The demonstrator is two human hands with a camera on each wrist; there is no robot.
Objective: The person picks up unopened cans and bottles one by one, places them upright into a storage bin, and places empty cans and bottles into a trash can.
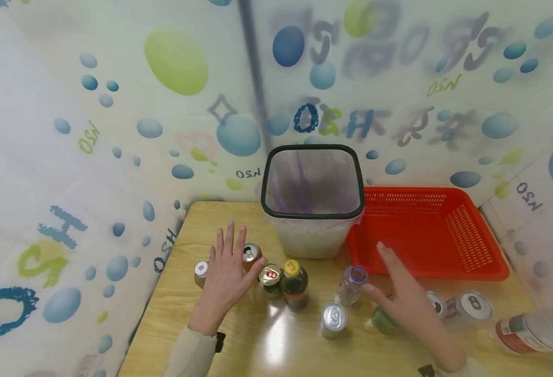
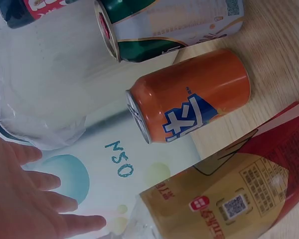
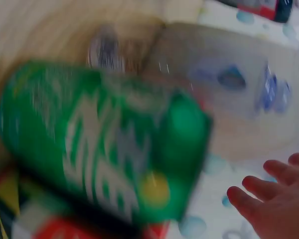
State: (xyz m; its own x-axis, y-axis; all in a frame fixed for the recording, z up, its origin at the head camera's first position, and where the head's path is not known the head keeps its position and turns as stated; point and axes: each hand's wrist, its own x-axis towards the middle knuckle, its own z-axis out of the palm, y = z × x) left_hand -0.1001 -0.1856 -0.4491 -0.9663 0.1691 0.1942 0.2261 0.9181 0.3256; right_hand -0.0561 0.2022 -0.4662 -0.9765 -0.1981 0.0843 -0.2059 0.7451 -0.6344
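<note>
My left hand (image 1: 229,275) hovers with spread fingers over the left side of the table and holds nothing. Near it stand an orange soda can (image 2: 204,94), a green and white can (image 2: 179,25) and a gold and red carton (image 2: 234,189). My right hand (image 1: 410,303), blurred, has its fingers extended above a green can (image 3: 104,139); I see nothing in its grasp. Between the hands are a dark soda bottle (image 1: 295,293) with a yellow cap, a silver can (image 1: 334,322) and a clear bottle (image 1: 350,288) with a purple cap.
Behind the drinks stands a lined bin (image 1: 311,235) with a black rim. A red basket (image 1: 417,243) lies to its right. Two cans, one of them a silver-topped can (image 1: 471,309), and a labelled plastic bottle (image 1: 530,332) stand at right. Patterned curtains (image 1: 201,131) enclose the table (image 1: 163,324).
</note>
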